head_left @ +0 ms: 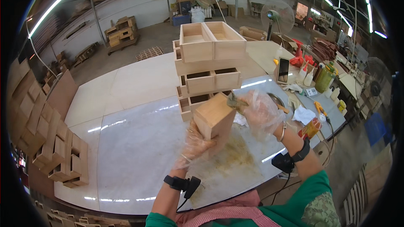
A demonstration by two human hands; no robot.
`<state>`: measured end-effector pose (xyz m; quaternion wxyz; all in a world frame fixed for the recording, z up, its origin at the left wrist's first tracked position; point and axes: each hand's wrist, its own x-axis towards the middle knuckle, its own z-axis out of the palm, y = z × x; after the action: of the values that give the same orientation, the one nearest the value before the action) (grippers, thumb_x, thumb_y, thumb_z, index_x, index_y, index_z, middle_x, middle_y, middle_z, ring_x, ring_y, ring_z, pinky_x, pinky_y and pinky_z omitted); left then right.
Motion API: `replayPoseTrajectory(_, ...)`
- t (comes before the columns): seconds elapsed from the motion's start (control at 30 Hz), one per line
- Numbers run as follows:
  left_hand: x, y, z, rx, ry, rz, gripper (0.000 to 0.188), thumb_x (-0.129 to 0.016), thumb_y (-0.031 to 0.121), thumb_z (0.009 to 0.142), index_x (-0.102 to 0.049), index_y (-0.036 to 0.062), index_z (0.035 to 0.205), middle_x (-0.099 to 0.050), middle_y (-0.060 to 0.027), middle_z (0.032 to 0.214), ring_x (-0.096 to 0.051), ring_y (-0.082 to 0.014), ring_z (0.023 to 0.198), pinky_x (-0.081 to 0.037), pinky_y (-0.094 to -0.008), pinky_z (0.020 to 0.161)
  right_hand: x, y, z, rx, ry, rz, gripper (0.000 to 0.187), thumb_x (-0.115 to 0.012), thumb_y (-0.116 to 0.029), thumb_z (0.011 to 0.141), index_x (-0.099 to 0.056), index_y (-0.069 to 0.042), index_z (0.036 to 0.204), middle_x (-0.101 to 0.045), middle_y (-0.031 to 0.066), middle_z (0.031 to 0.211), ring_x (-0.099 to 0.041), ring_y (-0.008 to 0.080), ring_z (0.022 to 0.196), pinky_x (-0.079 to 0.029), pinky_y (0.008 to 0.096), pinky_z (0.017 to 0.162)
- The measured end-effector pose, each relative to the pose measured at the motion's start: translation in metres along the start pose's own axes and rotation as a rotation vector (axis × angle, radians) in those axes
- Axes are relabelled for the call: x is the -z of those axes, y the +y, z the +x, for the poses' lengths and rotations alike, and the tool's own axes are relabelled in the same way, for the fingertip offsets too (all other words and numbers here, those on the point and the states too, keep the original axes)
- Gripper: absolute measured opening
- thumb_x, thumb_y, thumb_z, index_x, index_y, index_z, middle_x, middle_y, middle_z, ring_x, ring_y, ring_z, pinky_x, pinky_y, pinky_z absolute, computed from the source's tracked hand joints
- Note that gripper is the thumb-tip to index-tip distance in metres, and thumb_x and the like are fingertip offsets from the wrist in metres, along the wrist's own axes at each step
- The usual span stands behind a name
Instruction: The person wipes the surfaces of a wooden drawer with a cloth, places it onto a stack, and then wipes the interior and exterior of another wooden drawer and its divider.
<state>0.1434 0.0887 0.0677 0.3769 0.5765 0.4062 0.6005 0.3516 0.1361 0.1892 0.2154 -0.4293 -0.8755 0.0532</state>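
A small wooden drawer (213, 111) is held tilted above the table, with one smooth flat face turned up. Wrapped around its lower left side is my left hand (197, 142), in a thin clear plastic glove. My right hand (261, 111), also in a loose clear glove, pinches a stained greenish-brown rag (236, 102) against the drawer's upper right edge. Just beyond stand stacked pale wooden drawer units (212, 65), with two open compartments on top. Yellow-brown smears (237, 157) mark the glossy tabletop (139, 151) under the drawer.
To the right are a round metal dish (275, 99), a crumpled white cloth (304, 115), a phone (283, 70), several bottles (324, 82) and an orange-handled tool with a cable (320, 110). More wooden drawer units (63, 155) are piled left. A fan (273, 15) stands behind.
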Motion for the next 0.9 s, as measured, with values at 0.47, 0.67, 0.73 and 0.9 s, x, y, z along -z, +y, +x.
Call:
replayPoseTrajectory(0.47, 0.004, -0.011, -0.002, -0.026, -0.011, 0.079, 0.087, -0.086, 0.019, 0.058, -0.04, 0.0028, 0.13, -0.057, -0.012, 0.118, -0.055, -0.0236, 0.109, -0.045, -0.0363, 0.094, -0.033, -0.042, 0.048, 0.359, -0.013, -0.385, 0.034, -0.062, -0.014, 0.07, -0.06, -0.005, 0.102, -0.06, 0.0118, 0.083, -0.061, 0.0267, 0.086, -0.052, 0.0377, 0.07)
replayPoseTrajectory(0.67, -0.008, -0.005, 0.005, -0.11, -0.019, 0.081, 0.084, -0.087, 0.021, 0.06, -0.041, 0.0038, 0.129, -0.057, -0.0115, 0.118, -0.054, -0.0218, 0.11, -0.045, -0.0359, 0.095, -0.029, -0.061, 0.019, 0.51, 0.26, -0.093, 0.023, -0.064, -0.017, 0.072, -0.062, -0.009, 0.094, -0.058, 0.0115, 0.075, -0.06, 0.0302, 0.075, -0.051, 0.0399, 0.063)
replayPoseTrajectory(0.73, -0.01, -0.009, 0.004, -0.057, -0.044, -0.035, 0.082, -0.086, 0.019, 0.061, -0.041, 0.0039, 0.128, -0.057, -0.0108, 0.118, -0.054, -0.0208, 0.11, -0.045, -0.0355, 0.095, -0.033, -0.057, -0.009, 0.474, 0.291, -0.079, 0.026, -0.063, -0.017, 0.073, -0.062, -0.009, 0.098, -0.059, 0.0116, 0.076, -0.06, 0.0301, 0.075, -0.051, 0.0398, 0.063)
replayPoseTrajectory(0.9, -0.003, 0.005, 0.0, -0.004, -0.018, 0.117, 0.08, -0.081, 0.01, 0.063, -0.038, 0.0039, 0.131, -0.054, -0.0089, 0.123, -0.053, -0.0185, 0.112, -0.046, -0.0339, 0.094, -0.045, 0.006, -0.007, 0.326, 0.55, -0.171, 0.029, -0.056, -0.015, 0.079, -0.061, -0.009, 0.107, -0.058, 0.0134, 0.087, -0.061, 0.0285, 0.085, -0.05, 0.0417, 0.074)
